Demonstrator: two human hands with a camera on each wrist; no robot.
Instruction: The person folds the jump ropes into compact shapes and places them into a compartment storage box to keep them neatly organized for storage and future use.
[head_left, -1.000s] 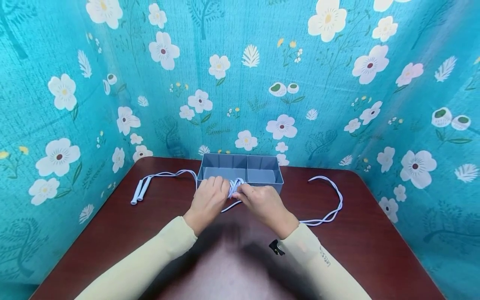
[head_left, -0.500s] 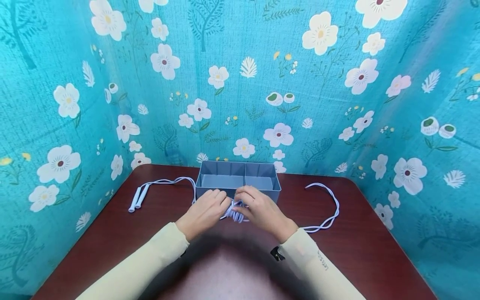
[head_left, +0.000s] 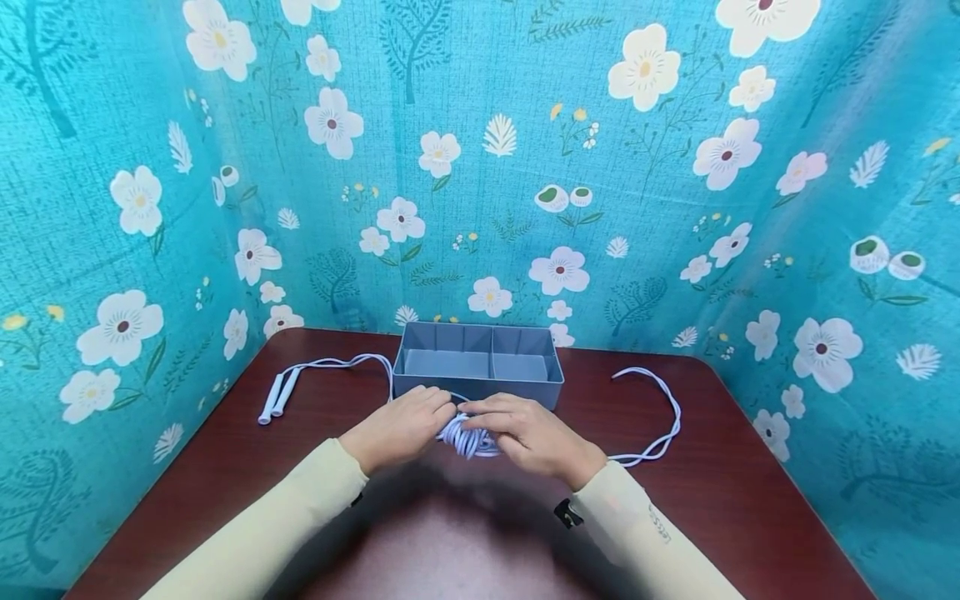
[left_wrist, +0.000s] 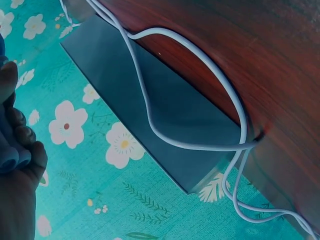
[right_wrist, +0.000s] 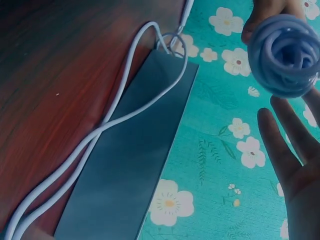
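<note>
A pale lavender jump rope [head_left: 467, 438] is bunched in a round coil between both hands, in front of the tray. My left hand [head_left: 401, 429] grips the coil from its left side; in the left wrist view curled fingers [left_wrist: 22, 132] show around its loops. My right hand [head_left: 534, 435] reaches across the coil with its fingers extended. Seen from the right wrist, the coil [right_wrist: 285, 56] shows its end, and straight fingers [right_wrist: 282, 150] lie just beside it. Two white handles [head_left: 277, 397] rest on the table at the left, joined to the rope.
A grey two-compartment tray [head_left: 480, 387] stands behind the hands. Twisted rope [head_left: 670, 425] curves over the dark red table [head_left: 720, 500] at the right. Floral turquoise cloth [head_left: 480, 208] hangs around the back and sides.
Both hands have come lower in the head view, bringing the coil away from the tray. My right hand's fingers have straightened from their bent hold. The handles stay put.
</note>
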